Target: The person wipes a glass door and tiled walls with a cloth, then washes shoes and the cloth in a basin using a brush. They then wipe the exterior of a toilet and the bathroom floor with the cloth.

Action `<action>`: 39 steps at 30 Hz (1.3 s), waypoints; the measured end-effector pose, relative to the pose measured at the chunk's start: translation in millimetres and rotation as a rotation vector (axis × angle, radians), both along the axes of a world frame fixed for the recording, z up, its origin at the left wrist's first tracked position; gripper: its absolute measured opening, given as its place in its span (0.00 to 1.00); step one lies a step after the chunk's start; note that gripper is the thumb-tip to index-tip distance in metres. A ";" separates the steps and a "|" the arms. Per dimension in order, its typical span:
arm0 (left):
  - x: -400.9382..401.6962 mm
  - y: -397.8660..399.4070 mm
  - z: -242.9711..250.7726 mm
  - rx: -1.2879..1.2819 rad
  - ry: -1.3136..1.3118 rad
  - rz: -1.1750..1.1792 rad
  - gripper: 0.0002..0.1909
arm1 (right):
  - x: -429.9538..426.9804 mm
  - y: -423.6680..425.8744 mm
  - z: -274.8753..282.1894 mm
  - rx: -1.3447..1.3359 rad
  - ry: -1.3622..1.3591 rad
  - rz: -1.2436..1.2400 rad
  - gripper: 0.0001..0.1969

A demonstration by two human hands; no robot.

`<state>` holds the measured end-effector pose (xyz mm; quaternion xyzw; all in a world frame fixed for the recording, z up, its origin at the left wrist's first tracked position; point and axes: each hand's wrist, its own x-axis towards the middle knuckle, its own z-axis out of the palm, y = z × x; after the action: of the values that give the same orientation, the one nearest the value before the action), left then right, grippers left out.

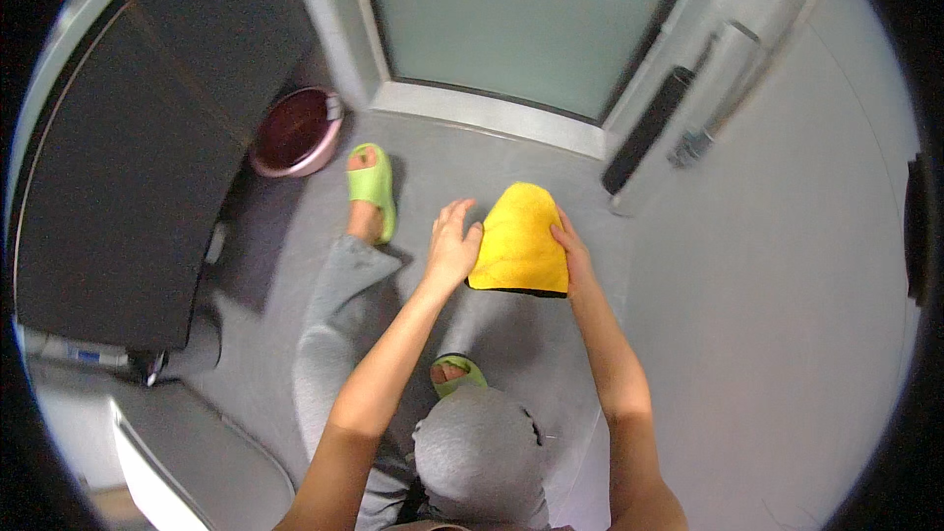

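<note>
A yellow cloth with a black edge along its bottom is folded and hangs above the grey floor, between both hands. My right hand grips its right edge, with the thumb over the yellow face and the other fingers mostly hidden behind. At the left edge, my left hand has its fingers apart, and the thumb meets the cloth. Below the cloth are my grey-trousered knee and a green slipper on one foot. The other green slipper is farther forward on the left.
A pink basin stands on the floor beside a dark cabinet. Ahead is a frosted glass door with a pale sill. A black cylindrical object and a long-handled tool stand along the right wall.
</note>
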<state>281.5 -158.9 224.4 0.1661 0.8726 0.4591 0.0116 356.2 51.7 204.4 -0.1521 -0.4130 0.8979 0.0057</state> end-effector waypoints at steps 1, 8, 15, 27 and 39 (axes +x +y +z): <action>-0.3 -15.8 10.9 -0.007 0.015 0.045 0.22 | -12.8 -13.1 13.3 -0.036 0.079 0.077 0.32; 54.9 -134.7 132.9 0.587 -0.214 0.221 0.24 | -37.4 -146.5 143.1 -0.022 0.371 0.494 0.33; 211.9 -219.8 219.5 0.757 0.047 0.472 0.27 | 50.1 -237.8 255.0 0.205 0.501 1.001 0.31; 530.2 -336.4 321.2 1.068 0.823 1.007 0.22 | 195.9 -414.4 320.3 0.506 0.977 1.380 0.24; 830.6 -429.0 279.5 0.709 1.827 1.851 0.36 | 309.6 -596.7 326.5 0.651 1.188 1.644 0.18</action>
<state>1112.0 -587.9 503.9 -0.2412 0.1941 0.2236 -0.9242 665.8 -545.0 530.8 0.6446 -0.5400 0.4029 -0.3613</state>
